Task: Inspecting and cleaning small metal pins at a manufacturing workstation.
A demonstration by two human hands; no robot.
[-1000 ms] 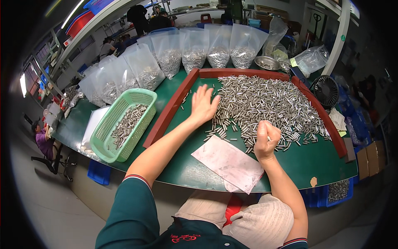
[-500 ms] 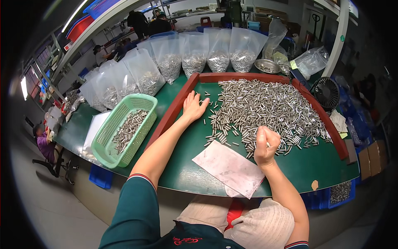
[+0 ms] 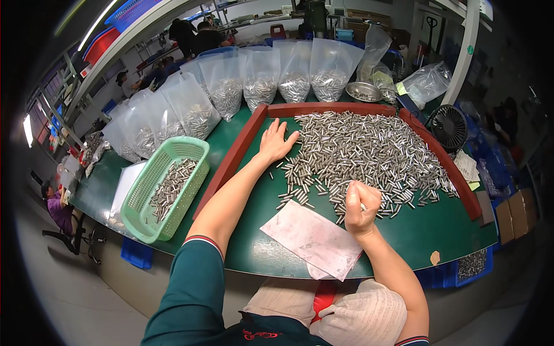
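A large heap of short, shiny metal pins (image 3: 369, 150) lies spread on the green tabletop (image 3: 254, 242), inside a dark red raised border (image 3: 231, 158). At the heap's left edge my left hand (image 3: 277, 142) lies flat with fingers spread, its thumb side beside the outermost pins. Over the heap's near edge my right hand (image 3: 362, 210) is closed in a fist, thumb on top. A small bright bit shows between its fingers and looks like pins; how many is hidden. Close to the right wrist lies a smudged pinkish-white sheet (image 3: 311, 237).
A light green basket (image 3: 135, 216) with pins stands left of the border. Several clear plastic bags (image 3: 294, 60) of pins line the back. A metal bowl (image 3: 365, 92) and a black fan (image 3: 448, 128) stand at the right. Other people sit farther off.
My left hand has moved toward the heap, and the loose pins beside it are now closer to the heap or out of sight. My right fist stays closed near the same spot.
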